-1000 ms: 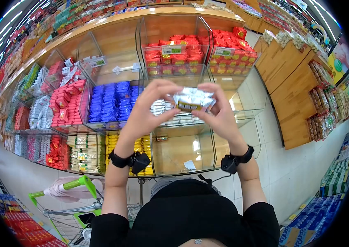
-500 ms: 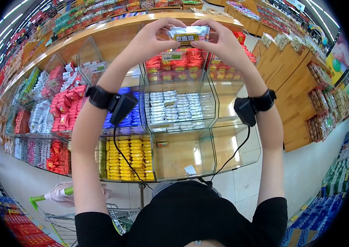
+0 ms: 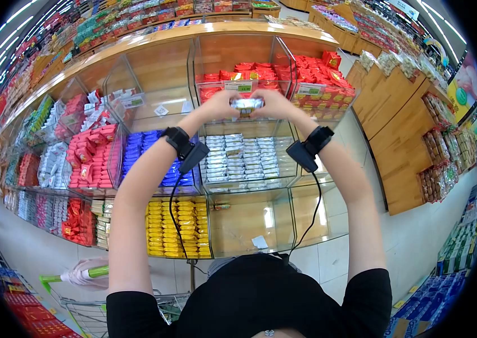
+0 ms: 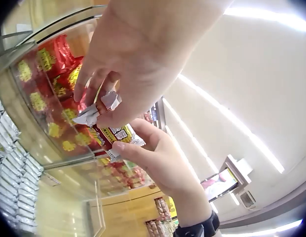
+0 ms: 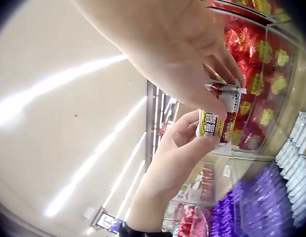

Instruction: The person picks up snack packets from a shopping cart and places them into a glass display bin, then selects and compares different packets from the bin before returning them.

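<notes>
Both hands pinch one small silver-white packet [image 3: 247,104] between them, in front of the bin of red packets. My left hand [image 3: 221,105] grips its left end and my right hand [image 3: 272,105] its right end, thumbs on the near side. The left wrist view shows the packet [image 4: 113,134] with a yellow and dark red label, my right hand [image 4: 165,160] pinching one end. In the right wrist view the packet [image 5: 211,123] has a yellow label, with my left hand [image 5: 165,165] at its far end.
Below the hands lies a bin of silver packets [image 3: 241,158], with blue packets [image 3: 143,149] and yellow packets [image 3: 177,225] to its left. Red packets [image 3: 320,73] fill a bin at the right. A wooden display [image 3: 399,135] stands across the aisle; a cart [image 3: 81,307] is at the lower left.
Over the last second both hands rose forward with the packet, then came back down a little toward the body. The packet now shows its narrower side to the head view, held from both ends throughout.
</notes>
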{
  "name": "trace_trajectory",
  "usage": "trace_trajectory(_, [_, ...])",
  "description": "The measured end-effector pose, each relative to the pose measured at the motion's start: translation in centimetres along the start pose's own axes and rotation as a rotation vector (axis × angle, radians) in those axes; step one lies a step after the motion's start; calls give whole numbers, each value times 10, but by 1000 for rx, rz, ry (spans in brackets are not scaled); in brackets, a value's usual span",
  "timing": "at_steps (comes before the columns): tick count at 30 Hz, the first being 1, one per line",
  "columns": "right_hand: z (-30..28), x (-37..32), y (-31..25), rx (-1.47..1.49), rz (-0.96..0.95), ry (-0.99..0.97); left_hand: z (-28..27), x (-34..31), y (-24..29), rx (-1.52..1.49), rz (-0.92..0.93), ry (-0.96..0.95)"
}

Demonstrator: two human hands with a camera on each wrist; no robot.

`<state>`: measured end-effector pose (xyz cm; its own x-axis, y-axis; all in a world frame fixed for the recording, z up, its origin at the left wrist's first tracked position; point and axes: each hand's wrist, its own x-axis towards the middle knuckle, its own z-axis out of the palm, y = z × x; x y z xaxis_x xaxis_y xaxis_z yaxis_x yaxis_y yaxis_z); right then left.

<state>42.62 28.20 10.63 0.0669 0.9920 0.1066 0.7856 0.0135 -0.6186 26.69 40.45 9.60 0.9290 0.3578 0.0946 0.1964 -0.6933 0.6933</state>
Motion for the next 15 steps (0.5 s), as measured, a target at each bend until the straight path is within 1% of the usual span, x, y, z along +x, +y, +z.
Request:
trace_trajectory(1, [11, 3, 11, -67, -48, 6, 12, 4, -18, 6, 64, 30])
trace_trajectory(2, [23, 8, 24, -71, -34, -11, 23, 7, -33, -1, 75, 32])
trace_trajectory(4, [35, 8, 26, -97, 70, -108, 40, 2, -41, -2, -49, 25])
trace_trajectory(6, [52, 9, 40, -122, 96, -110, 58, 3, -57, 32, -80, 29])
trace_trajectory(8, [69, 15, 59, -176, 35, -155, 73, 4, -75, 81, -106, -10])
trace_trajectory(10, [86, 14, 67, -182, 99, -139, 85, 1, -82, 74, -171, -13])
trace_trajectory(11, [91, 15, 72, -193, 143, -201, 93, 3, -92, 92, -189, -23])
trace_trajectory(12, [101, 15, 81, -190, 117, -200, 100, 3, -97, 131, -200, -56])
trace_trajectory(15, [122, 14, 98, -126, 131, -182, 114, 0, -109, 158, -222, -36])
